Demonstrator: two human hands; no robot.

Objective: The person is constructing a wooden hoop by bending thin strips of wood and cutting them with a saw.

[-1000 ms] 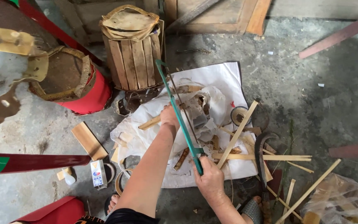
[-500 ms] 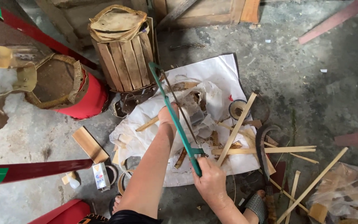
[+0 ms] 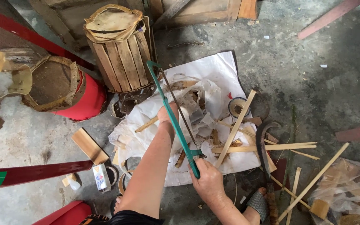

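Note:
My right hand [image 3: 208,181] grips the handle of a green-framed hacksaw [image 3: 169,109], whose frame runs up and away from me toward a wooden slatted drum [image 3: 119,56]. My left hand [image 3: 166,114] reaches forward under the saw frame and presses on a grey block-like piece [image 3: 191,109] lying on crumpled white sheeting [image 3: 213,75]. The saw blade runs just right of my left wrist, over that piece. Most of my left fingers are hidden behind the saw and the piece.
Bamboo strips [image 3: 235,127] and sticks lie scattered across the sheet and the concrete floor. A curved sickle [image 3: 262,143] lies at right. A red drum [image 3: 65,89] stands at left, a red-green pole [image 3: 34,173] and a small box [image 3: 100,182] near my foot.
The saw has slid toward me, my right hand pulling back along the stroke. My left hand stays on the piece. The view has shifted slightly.

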